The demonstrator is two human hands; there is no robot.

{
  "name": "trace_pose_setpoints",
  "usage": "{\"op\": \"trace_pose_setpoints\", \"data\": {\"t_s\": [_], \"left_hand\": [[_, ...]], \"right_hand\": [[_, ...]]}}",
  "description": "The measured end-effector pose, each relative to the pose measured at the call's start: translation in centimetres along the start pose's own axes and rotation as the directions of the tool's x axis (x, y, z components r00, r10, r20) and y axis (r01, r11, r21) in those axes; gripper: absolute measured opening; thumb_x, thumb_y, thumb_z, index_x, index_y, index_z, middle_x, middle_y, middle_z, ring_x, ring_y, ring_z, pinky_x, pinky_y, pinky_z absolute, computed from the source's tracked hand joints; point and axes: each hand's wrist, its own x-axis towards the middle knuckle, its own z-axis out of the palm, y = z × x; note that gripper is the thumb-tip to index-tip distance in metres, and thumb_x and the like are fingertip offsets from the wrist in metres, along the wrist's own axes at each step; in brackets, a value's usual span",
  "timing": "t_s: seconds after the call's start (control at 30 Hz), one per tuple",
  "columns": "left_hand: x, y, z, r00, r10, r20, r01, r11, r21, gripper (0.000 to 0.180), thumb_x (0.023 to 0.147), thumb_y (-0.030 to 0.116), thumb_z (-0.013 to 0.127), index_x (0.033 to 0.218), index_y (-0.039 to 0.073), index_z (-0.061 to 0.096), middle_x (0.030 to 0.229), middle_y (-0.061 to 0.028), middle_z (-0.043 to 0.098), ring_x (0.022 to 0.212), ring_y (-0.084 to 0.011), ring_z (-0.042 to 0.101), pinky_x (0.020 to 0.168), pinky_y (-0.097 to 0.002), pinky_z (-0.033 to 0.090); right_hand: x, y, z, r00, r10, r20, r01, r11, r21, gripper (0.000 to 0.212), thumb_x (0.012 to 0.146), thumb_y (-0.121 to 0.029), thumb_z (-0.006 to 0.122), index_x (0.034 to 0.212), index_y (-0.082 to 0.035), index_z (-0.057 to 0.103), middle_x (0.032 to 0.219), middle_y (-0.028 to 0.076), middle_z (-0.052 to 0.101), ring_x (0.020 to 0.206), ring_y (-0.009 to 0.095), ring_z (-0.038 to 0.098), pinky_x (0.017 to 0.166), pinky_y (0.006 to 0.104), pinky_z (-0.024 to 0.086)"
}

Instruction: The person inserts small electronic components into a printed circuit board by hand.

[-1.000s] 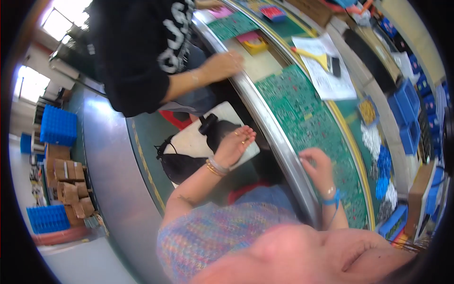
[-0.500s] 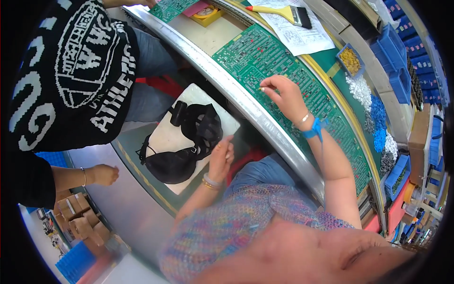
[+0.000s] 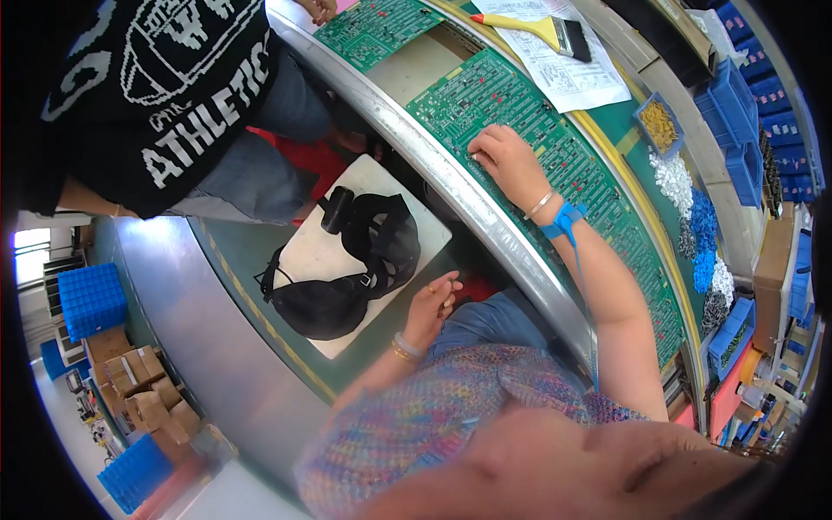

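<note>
In the head view, I am watching the right hand [image 3: 510,160] resting in the upper middle of the frame on a long green circuit board [image 3: 555,147]. Its fingers are bent and their tips are pressing down on the near edge of the board; I cannot tell if something small is pinched between them. A thin bracelet and a blue wrist strap [image 3: 563,218] are sitting on the wrist just behind it. The board is lying on the curved work line, just past the metal rail [image 3: 451,186] that is running from the top of the frame to the lower right.

The left hand [image 3: 432,305] is hanging in the middle of the frame, below the rail and well apart from the right one. Its fingers are loosely curled and are holding nothing that I can see. It is staying just beside the white stool top [image 3: 347,251], on which a black bag [image 3: 355,269] with straps is lying.

In the upper left another person in a black printed shirt [image 3: 165,95] is standing, with one hand [image 3: 319,9] at the top edge near a second green board [image 3: 373,26]. At the top a brush with yellow handle [image 3: 542,30] is lying on a printed paper sheet [image 3: 572,74]. On the right side, small trays and heaps of yellow, white and blue parts [image 3: 689,199] are lying along the line.
</note>
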Motion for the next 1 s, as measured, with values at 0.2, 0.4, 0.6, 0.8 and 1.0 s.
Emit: {"op": "trace_pose_setpoints", "data": {"t_s": [0.2, 0.4, 0.6, 0.8, 1.0], "left_hand": [[0.4, 0.0, -0.2, 1.0, 0.015, 0.012, -0.015, 1.0, 0.026, 0.03, 0.093, 0.013, 0.053, 0.121, 0.002, 0.053, 0.094, -0.0026, 0.059, 0.061, -0.0035, 0.038, 0.049, -0.0155, 0.028], [0.3, 0.2, 0.2, 1.0, 0.011, 0.002, -0.011, 0.999, 0.034, 0.03, 0.092, 0.012, 0.054, 0.12, 0.001, 0.054, 0.095, -0.003, 0.059, 0.062, -0.0024, 0.039, 0.048, -0.0152, 0.029], [0.0, -0.1, 0.3, 1.0, 0.0, -0.004, 0.0, 1.0, 0.029, 0.025, 0.091, 0.012, 0.056, 0.114, 0.002, 0.058, 0.088, -0.0035, 0.061, 0.057, -0.0021, 0.04, 0.048, -0.0144, 0.029], [-0.1, 1.2, 1.5, 0.988, 0.151, 0.016, -0.152, 0.969, 0.194, 0.018, 0.089, 0.012, 0.059, 0.104, 0.002, 0.061, 0.08, -0.0019, 0.063, 0.055, -0.001, 0.042, 0.048, -0.0143, 0.03], [-1.0, 6.4, 6.6, 0.86, 0.488, 0.145, -0.505, 0.777, 0.376, 0.017, 0.09, 0.011, 0.057, 0.101, 0.0, 0.064, 0.076, -0.0014, 0.064, 0.054, 0.0005, 0.04, 0.049, -0.0142, 0.029]], "right_hand": [[0.3, 0.4, 0.5, 1.0, -0.005, 0.019, 0.006, 1.0, -0.025, 0.007, 0.077, -0.005, 0.061, 0.084, -0.004, 0.059, 0.084, 0.009, 0.054, 0.084, 0.029, 0.052, 0.075, 0.0372, 0.045], [0.6, 0.2, 0.4, 0.998, 0.013, 0.063, -0.008, 0.997, -0.079, 0.008, 0.076, -0.005, 0.061, 0.084, -0.004, 0.058, 0.084, 0.009, 0.054, 0.083, 0.028, 0.052, 0.075, 0.0372, 0.045], [0.8, -0.2, -0.1, 0.988, -0.072, 0.136, 0.092, 0.985, -0.146, 0.006, 0.078, -0.009, 0.058, 0.081, -0.004, 0.058, 0.086, 0.01, 0.053, 0.086, 0.028, 0.053, 0.075, 0.036, 0.048], [0.8, 0.0, 0.2, 0.979, -0.072, 0.189, 0.11, 0.973, -0.201, 0.007, 0.077, -0.009, 0.059, 0.083, -0.004, 0.059, 0.086, 0.01, 0.055, 0.088, 0.027, 0.053, 0.074, 0.0365, 0.048], [-2.0, -4.5, -3.2, 0.983, 0.091, 0.16, -0.136, 0.943, 0.303, 0.016, 0.08, -0.01, 0.062, 0.095, -0.005, 0.063, 0.086, 0.01, 0.061, 0.084, 0.028, 0.058, 0.075, 0.0339, 0.047]]}}
